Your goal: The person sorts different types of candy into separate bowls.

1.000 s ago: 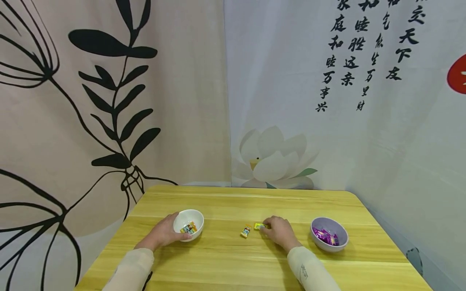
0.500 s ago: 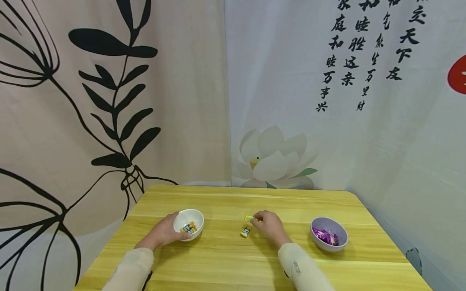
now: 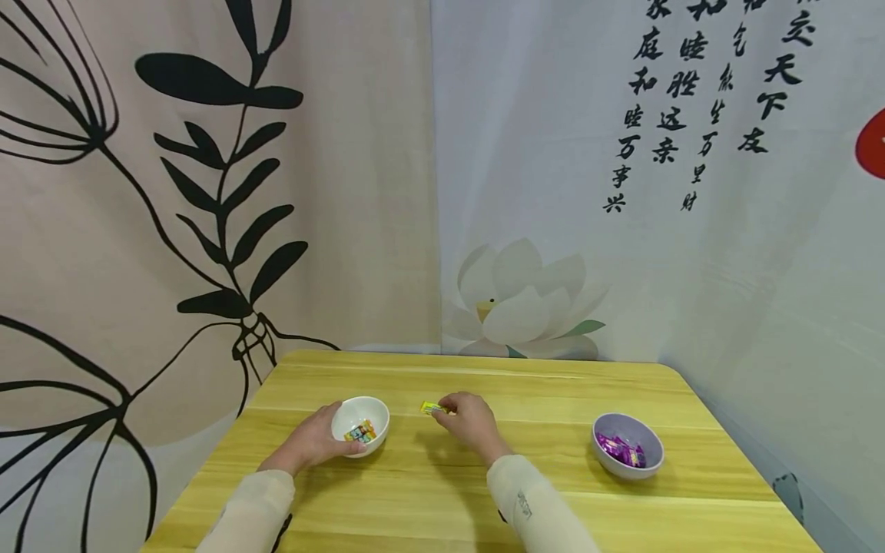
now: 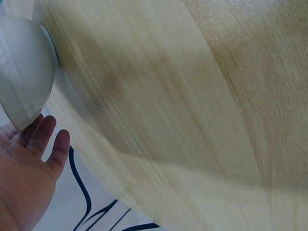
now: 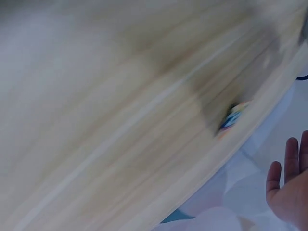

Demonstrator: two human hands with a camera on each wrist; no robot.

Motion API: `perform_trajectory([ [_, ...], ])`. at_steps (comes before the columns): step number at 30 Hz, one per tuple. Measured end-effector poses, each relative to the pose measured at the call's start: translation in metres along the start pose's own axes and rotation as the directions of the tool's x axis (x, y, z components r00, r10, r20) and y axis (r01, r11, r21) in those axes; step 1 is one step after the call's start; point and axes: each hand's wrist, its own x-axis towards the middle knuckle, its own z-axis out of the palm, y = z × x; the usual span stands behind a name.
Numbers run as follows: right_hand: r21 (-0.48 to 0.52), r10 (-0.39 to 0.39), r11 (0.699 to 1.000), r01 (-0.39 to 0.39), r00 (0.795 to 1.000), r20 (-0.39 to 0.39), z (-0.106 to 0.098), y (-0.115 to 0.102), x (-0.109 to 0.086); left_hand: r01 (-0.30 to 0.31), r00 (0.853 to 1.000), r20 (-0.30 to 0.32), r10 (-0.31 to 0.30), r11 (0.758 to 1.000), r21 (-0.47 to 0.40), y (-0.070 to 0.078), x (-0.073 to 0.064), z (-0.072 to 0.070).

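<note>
On the left of the table, my left hand (image 3: 308, 443) grips a white bowl (image 3: 381, 419) by its side, thumb across the near rim. A few candies (image 3: 361, 432) in colourful yellow wrappers lie inside. The left wrist view shows the bowl's outer wall (image 4: 26, 67) with fingers (image 4: 46, 129) at its rim. My right hand (image 3: 472, 424) pinches a yellow-wrapped candy (image 3: 432, 408) above the table, right of the white bowl. Another candy (image 5: 232, 118) lies on the wood in the right wrist view; the right hand hides it in the head view.
A lilac bowl (image 3: 600, 452) with several purple-wrapped candies (image 3: 622, 450) stands at the right of the wooden table (image 3: 553, 499). Behind the table's far edge hangs a printed cloth (image 3: 366, 192) with plants and writing.
My right hand has picked up the yellow candy and carried it left, toward the white bowl, passing over the other loose candy. The left hand and both bowls stay in place.
</note>
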Motion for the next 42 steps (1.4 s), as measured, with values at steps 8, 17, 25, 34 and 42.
perform_trajectory([
  [8, -0.028, -0.023, 0.999, 0.023, 1.000, 0.001, 0.021, -0.037, 0.012, -0.004, 1.000, 0.002, 0.004, 1.000, -0.020, 0.001, -0.001, 0.000],
  [17, -0.132, -0.091, 0.987, 0.089, 0.996, -0.011, 0.039, -0.070, 0.017, -0.002, 1.000, 0.001, 0.002, 1.000, -0.023, 0.005, 0.001, 0.002],
  [25, -0.183, -0.087, 0.979, 0.091, 0.996, 0.032, 0.048, -0.086, 0.017, -0.030, 1.000, -0.001, 0.030, 0.998, -0.059, 0.009, 0.003, 0.006],
  [34, -0.204, -0.075, 0.976, 0.078, 0.997, 0.023, 0.048, -0.073, 0.016, -0.005, 1.000, -0.009, 0.005, 0.999, -0.037, 0.007, 0.003, 0.005],
  [42, -0.180, -0.011, 0.984, 0.003, 0.999, -0.041, 0.039, -0.046, 0.013, 0.026, 1.000, 0.002, -0.026, 1.000, -0.008, 0.003, 0.000, -0.001],
])
